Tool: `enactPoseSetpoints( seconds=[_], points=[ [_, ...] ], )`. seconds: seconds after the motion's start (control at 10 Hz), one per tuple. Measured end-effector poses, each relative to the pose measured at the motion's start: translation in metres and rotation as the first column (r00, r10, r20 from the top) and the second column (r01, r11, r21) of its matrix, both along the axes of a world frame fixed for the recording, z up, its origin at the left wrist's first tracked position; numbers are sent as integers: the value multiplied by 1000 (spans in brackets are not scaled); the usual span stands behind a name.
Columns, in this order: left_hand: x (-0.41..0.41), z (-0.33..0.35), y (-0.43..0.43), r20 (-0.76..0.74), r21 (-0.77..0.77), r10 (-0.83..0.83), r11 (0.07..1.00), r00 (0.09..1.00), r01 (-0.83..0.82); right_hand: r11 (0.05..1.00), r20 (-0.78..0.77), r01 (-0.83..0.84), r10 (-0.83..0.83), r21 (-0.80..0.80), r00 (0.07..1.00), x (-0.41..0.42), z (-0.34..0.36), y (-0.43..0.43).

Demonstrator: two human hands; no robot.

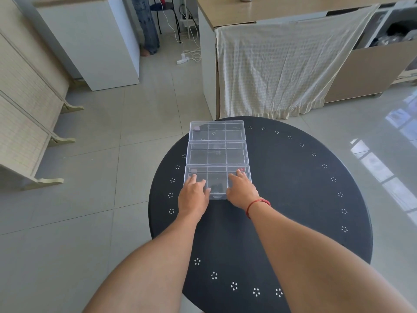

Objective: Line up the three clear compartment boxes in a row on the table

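Note:
Three clear compartment boxes lie edge to edge in a line running away from me on the round black table (293,199). The far box (217,130) reaches the table's back edge, the middle box (217,153) touches it, and the near box (217,177) touches the middle one. My left hand (194,195) rests flat on the near box's left part, fingers spread over its lid. My right hand (242,190), a red cord at its wrist, lies on the box's right part, fingertips near a small red label. Both hands press on the box rather than wrap around it.
The table carries a ring of white dot clusters near its rim. Behind it stands a counter draped with a cream cloth (282,71). A white cabinet (94,41) and slatted drawers (24,105) stand at the left. A person's legs (147,30) and cables show at the back.

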State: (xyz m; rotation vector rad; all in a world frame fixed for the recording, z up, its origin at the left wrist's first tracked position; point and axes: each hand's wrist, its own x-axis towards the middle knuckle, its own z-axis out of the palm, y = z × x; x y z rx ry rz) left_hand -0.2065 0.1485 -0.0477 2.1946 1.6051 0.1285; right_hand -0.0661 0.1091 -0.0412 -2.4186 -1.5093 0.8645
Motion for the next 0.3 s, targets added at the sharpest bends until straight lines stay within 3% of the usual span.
enactPoseSetpoints(
  seconds=[0.3],
  points=[
    [51,28,-22,40,0,-1,1000,999,1,998,46,52,-54,39,997,55,31,-31]
  ],
)
